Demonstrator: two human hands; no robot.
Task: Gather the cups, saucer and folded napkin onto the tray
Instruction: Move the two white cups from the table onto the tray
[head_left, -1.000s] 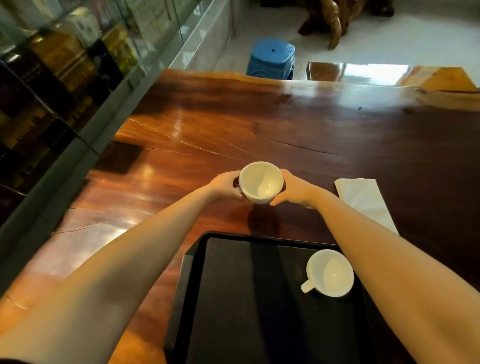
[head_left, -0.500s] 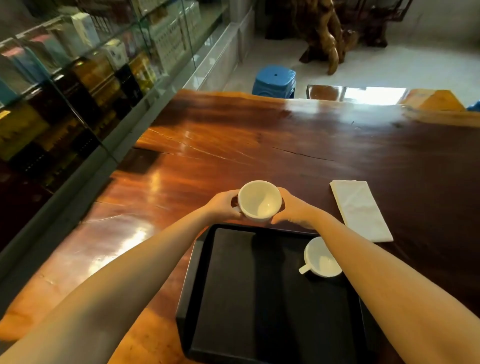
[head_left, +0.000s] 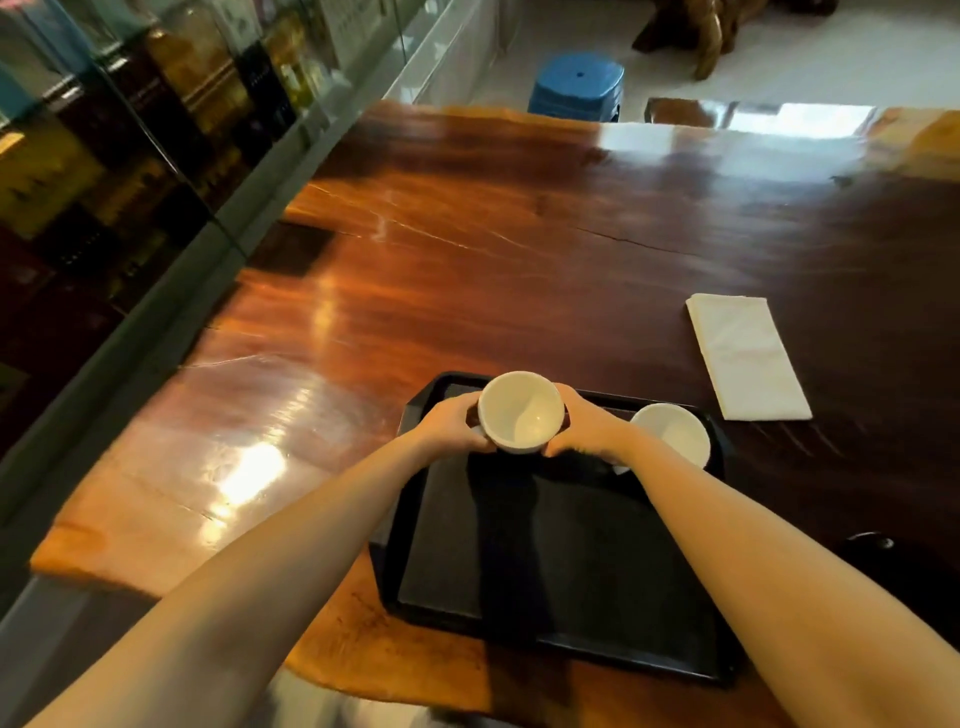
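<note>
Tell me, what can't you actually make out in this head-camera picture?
- Whether the held cup touches the tray: left hand and right hand hide its base.
- Second cup: the right forearm covers its near side.
- Saucer: none visible.
- Dark round object at right: too dim to identify.
- Boxes behind the glass: blurred by reflections.

Two white cups: one (head_left: 521, 413) held between both hands, one (head_left: 675, 431) on the tray. One black tray (head_left: 545, 561). One folded white napkin (head_left: 745, 356) on the wood table (head_left: 467, 270). Two hands: left (head_left: 452, 426) & right (head_left: 587, 428). One blue stool (head_left: 576, 83) in the bkgd.
</note>
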